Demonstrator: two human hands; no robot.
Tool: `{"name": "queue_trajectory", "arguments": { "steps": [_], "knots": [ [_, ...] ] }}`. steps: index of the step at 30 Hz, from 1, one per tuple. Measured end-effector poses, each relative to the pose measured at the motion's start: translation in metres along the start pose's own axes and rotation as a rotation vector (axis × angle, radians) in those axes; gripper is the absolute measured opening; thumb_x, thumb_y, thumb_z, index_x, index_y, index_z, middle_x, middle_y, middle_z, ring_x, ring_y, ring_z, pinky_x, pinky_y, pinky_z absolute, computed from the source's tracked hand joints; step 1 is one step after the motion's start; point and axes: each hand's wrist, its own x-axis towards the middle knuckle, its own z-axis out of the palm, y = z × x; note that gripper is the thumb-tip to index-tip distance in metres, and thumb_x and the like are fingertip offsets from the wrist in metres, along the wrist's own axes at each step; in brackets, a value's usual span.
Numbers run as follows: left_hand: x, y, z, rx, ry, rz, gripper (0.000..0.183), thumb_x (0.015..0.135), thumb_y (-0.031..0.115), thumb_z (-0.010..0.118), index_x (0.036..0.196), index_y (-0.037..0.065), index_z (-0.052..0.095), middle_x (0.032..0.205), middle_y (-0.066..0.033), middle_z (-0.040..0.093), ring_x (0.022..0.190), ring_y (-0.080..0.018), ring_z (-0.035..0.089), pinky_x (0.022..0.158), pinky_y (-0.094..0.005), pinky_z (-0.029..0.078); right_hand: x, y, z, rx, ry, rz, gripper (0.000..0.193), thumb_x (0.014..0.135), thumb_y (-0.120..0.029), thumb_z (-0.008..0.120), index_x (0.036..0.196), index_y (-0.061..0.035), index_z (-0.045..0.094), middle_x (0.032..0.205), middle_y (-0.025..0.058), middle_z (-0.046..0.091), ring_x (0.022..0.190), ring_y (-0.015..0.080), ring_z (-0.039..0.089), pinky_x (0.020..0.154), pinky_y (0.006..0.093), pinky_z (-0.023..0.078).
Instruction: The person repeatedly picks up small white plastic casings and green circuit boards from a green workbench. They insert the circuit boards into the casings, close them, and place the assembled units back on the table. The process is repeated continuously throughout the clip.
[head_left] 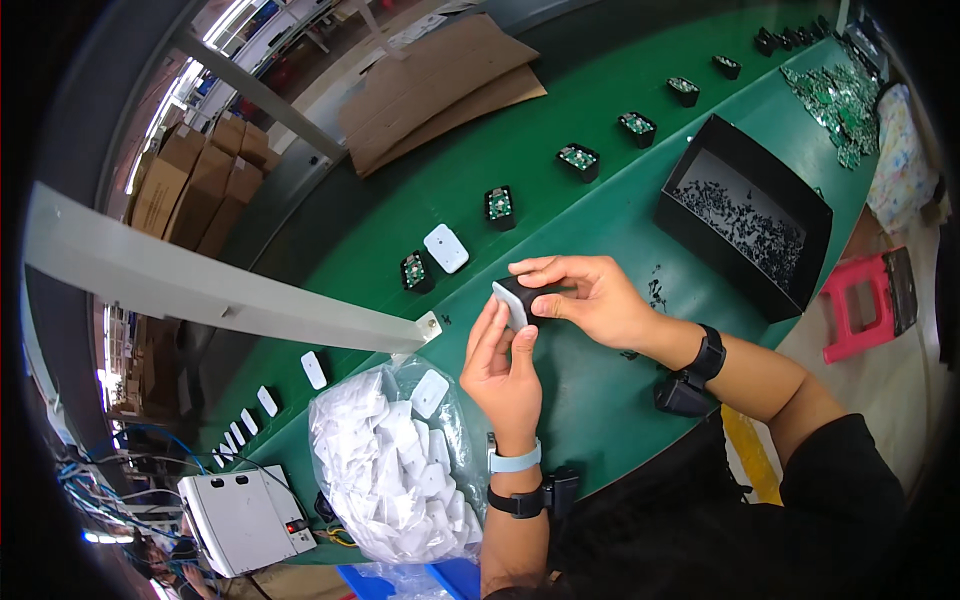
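Between my hands is a small black plastic housing with a white cover plate on its left face. My right hand grips the housing from the right, fingers over its top and thumb on its near side. From below, my left hand presses fingers and thumb around the white plate. Whether the plate is fully seated I cannot tell. Just beyond them, a loose white cover plate lies beside an open black housing with a green circuit board inside. Another open housing stands farther along the green strip.
A clear bag of white covers lies left of my left forearm. On the right stands a black box holding small black parts, with green circuit boards piled beyond. A white metal bar crosses from the left. Cardboard sheets lie at the back.
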Motion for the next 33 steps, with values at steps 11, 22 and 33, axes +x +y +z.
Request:
{"name": "queue_trajectory", "arguments": {
  "steps": [11, 22, 33],
  "knots": [
    [0.002, 0.002, 0.004, 0.05, 0.041, 0.075, 0.038, 0.086, -0.004, 0.07, 0.123, -0.008, 0.06, 0.119, -0.0187, 0.066, 0.108, -0.0234, 0.065, 0.087, -0.0337, 0.056, -0.001, 0.008, 0.002, -0.169, -0.039, -0.066, 0.042, 0.089, -0.001, 0.07, 0.128, -0.0002, 0.056, 0.117, 0.0092, 0.064, 0.106, 0.0148, 0.065, 0.091, 0.0299, 0.055],
    [0.008, -0.002, -0.011, -0.178, -0.209, -0.218, 0.036, 0.099, 0.003, 0.058, 0.132, -0.011, 0.053, 0.122, -0.0167, 0.065, 0.108, -0.0204, 0.064, 0.095, -0.0339, 0.054, -0.001, -0.012, -0.004, -0.251, -0.191, -0.085, 0.041, 0.089, 0.001, 0.069, 0.128, -0.002, 0.059, 0.119, 0.0085, 0.065, 0.109, 0.0164, 0.063, 0.096, 0.0329, 0.053],
    [0.006, -0.012, -0.012, 0.2, -0.111, -0.078, 0.036, 0.099, 0.01, 0.062, 0.13, -0.008, 0.055, 0.11, -0.0143, 0.066, 0.093, -0.0161, 0.066, 0.08, -0.0299, 0.056, 0.015, -0.007, 0.0, -0.379, -0.129, -0.027, 0.038, 0.09, 0.003, 0.064, 0.128, -0.0021, 0.06, 0.118, 0.0109, 0.064, 0.106, 0.0181, 0.064, 0.092, 0.0336, 0.054]
  ]
}}
